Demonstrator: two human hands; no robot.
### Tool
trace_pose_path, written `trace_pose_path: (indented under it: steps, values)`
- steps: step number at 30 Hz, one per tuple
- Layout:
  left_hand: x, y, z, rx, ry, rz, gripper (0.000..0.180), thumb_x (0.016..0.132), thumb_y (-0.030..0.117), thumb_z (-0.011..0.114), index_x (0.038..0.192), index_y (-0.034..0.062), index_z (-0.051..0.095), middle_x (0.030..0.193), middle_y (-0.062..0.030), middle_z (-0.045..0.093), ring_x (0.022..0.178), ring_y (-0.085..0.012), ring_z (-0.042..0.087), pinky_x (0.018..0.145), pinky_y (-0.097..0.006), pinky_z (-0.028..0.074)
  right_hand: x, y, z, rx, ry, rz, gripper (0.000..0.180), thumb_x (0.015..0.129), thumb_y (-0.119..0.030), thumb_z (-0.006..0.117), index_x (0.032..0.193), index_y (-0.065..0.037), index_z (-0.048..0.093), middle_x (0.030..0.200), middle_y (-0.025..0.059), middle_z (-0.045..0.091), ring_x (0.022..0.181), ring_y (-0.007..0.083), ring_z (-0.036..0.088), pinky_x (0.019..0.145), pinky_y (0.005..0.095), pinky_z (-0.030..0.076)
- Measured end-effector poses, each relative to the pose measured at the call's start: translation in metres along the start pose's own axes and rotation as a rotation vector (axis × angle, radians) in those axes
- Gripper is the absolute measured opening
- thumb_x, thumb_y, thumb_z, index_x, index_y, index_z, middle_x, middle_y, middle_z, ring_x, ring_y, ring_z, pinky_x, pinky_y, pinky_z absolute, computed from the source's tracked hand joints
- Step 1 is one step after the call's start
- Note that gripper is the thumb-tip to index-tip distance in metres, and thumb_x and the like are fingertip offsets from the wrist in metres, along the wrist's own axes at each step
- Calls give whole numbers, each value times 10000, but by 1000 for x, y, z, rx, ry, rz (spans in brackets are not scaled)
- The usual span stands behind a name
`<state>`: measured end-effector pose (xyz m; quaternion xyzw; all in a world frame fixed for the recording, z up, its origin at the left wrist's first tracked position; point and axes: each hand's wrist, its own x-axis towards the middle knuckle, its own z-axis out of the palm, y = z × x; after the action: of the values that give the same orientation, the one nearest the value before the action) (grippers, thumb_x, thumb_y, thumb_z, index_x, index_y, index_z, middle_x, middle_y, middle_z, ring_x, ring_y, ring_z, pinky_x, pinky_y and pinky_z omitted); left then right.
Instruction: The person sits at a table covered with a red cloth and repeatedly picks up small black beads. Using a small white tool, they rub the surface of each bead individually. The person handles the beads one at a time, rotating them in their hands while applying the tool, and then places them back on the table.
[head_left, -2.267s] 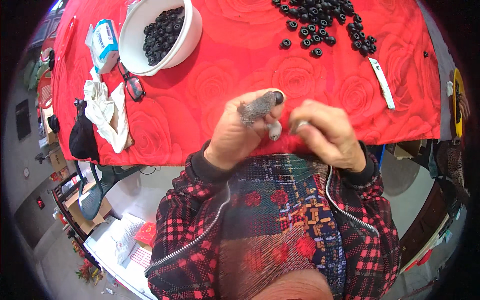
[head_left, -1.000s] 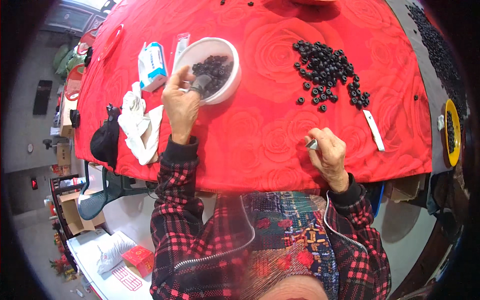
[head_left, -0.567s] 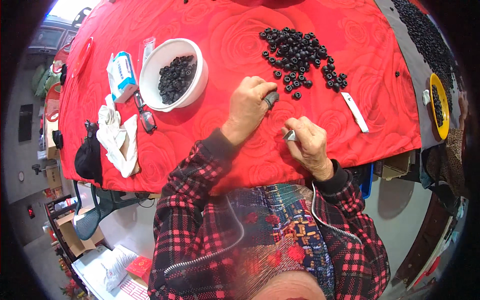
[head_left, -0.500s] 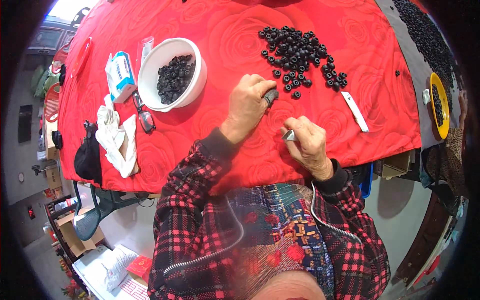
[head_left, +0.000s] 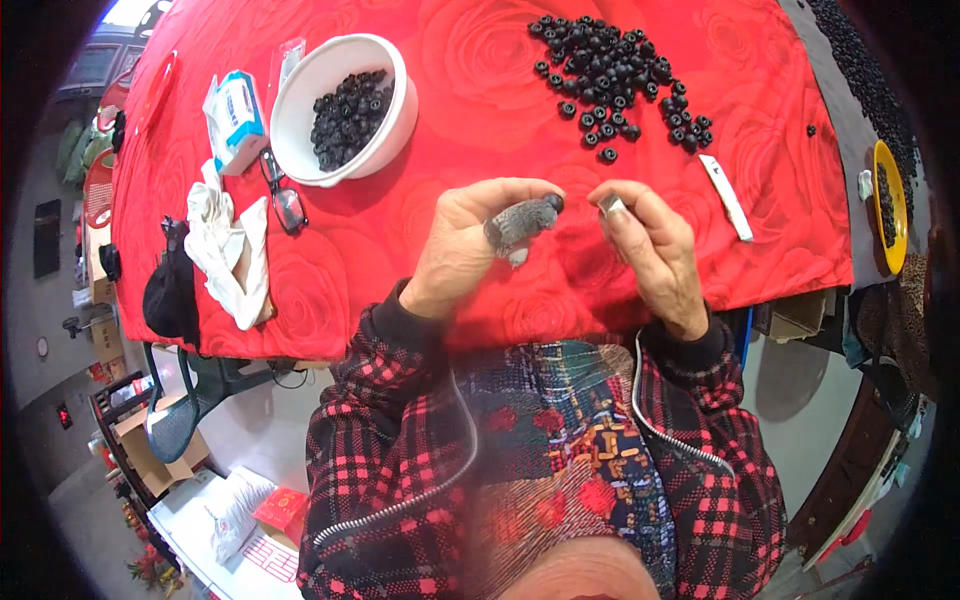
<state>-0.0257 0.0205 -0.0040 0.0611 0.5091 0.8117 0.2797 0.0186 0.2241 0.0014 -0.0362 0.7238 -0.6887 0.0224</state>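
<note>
Between the thumb and fingers of my left hand (head_left: 455, 240) is a small round black piece (head_left: 554, 202). Grey, worn wrapping (head_left: 518, 226) covers some of that hand's fingers. Across a narrow gap, my right hand (head_left: 655, 245) pinches a small shiny metal blade (head_left: 611, 205); most of it is hidden by the fingers. Beyond my hands lies a loose heap of black ring-like pieces (head_left: 605, 75), each with a pale centre hole. A white bowl (head_left: 400, 125) at the left contains more dark pieces.
A red rose-patterned cloth (head_left: 470, 60) covers the table. Left of the bowl are a tissue pack (head_left: 236, 120), black glasses (head_left: 289, 208), white gloves (head_left: 225, 245) and a black cloth item (head_left: 170, 300). Rightward lie a white strip (head_left: 727, 198) and a yellow plate (head_left: 897, 255).
My left hand has drawn back from the heap's edge and turned, now showing the black piece in its fingertips. My right hand has risen with the blade, closer to the left. The view shifted slightly.
</note>
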Motion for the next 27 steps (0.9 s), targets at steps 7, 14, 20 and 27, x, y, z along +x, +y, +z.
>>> trace_pose_path:
  steps: [7,14,20,27]
  values:
    - [-16,4,10,157,20,51,270,856,170,648,1052,-14,631,892,-26,620,729,-65,552,576,-186,424,5,-15,7,-131,-95,-111,161,895,-80,545,1015,26,563,827,99,579,728,146,556,648,263,439]
    - [-15,5,12,215,-13,106,215,863,91,629,1059,2,638,905,5,583,769,-42,527,615,-176,422,9,-13,9,-214,-79,-183,155,865,-62,574,1002,10,574,842,121,601,718,200,593,618,289,449]
    - [-12,3,9,230,-9,103,216,862,88,628,1064,10,638,903,4,579,772,-45,527,607,-178,424,12,-10,11,-226,-85,-209,152,857,-58,578,994,7,578,813,117,596,687,206,590,587,301,443]
    - [-10,2,8,242,-8,84,219,864,88,623,1067,7,637,891,7,573,768,-43,523,603,-176,425,15,-11,10,-238,-88,-208,144,851,-52,577,982,7,582,782,126,591,663,214,590,566,306,437]
